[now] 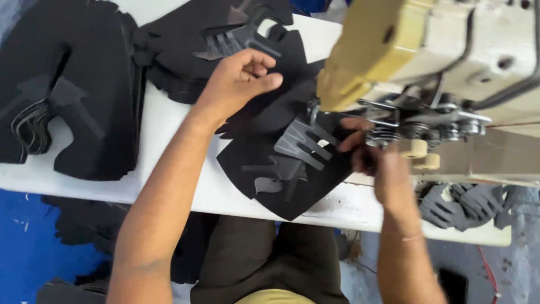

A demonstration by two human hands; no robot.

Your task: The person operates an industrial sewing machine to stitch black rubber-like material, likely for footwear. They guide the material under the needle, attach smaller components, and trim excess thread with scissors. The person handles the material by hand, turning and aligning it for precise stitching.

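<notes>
- Left hand hovered with fingers curled loosely, holding nothing, above the black cut panel on the white desk.
- Right hand, nearer, blurred; fingers seemingly pinched the panel's right edge beside the sewing machine.

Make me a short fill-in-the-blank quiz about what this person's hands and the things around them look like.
1. The table top is ____ in colour.
2. The cut pieces stacked at the left are ____.
3. The right hand is at the ____ machine.
4. The left hand is over the ____ pieces.

Missing words: white; black; sewing; black
</notes>
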